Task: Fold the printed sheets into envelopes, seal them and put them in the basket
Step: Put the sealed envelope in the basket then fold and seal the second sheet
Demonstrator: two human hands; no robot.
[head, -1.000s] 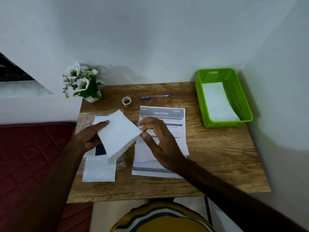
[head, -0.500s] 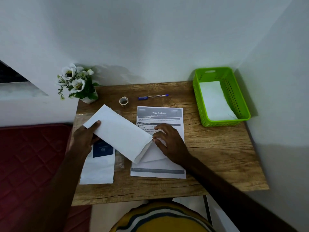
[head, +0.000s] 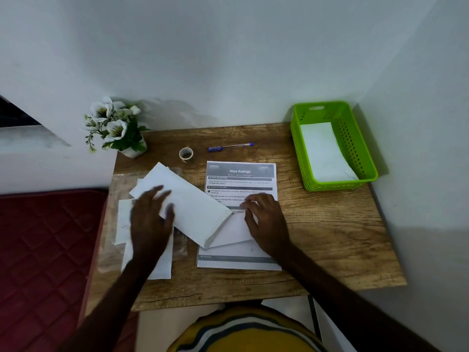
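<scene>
While the basket only has one piece in it so far, here's where things stand:

Done: green basket (head: 370,158) at the far right corner of the wooden table (head: 330,237) already holds one flat white envelope (head: 323,151), so I'd call that one finished and dropped off.

In hand: a long white envelope (head: 193,209) lies slanted across the middle of the table, its open flap (head: 233,231) spread out at the lower right end, on top of the printed sheets.

Left hand (head: 149,219): fingers spread and mostly straight, lying flat on the left part of the envelope, holding it down. It's motion-blurred, so take the exact finger pose with a grain of salt.

Right hand (head: 266,224): fingers bent, resting on the flap end; I honestly can't tell if it's pinching the flap or just pressing on it.

Still to do: stack of printed sheets (head: 241,184) headed "Wipe Railings" sits under the flap, unfolded, so looks like plenty of folding left.

Spare envelopes: more white envelopes (head: 162,265) lie under the left hand near the left edge, on what seems to be a clear plastic wrapper (head: 119,181).

Sealing stuff: small tape roll (head: 186,154) stands behind the envelope, blue pen (head: 231,147) just beyond it, both untouched right now.

Extras: potted white flowers (head: 114,125) at the far left corner.

My read: early on, one in the basket, this one not yet sealed.
</scene>
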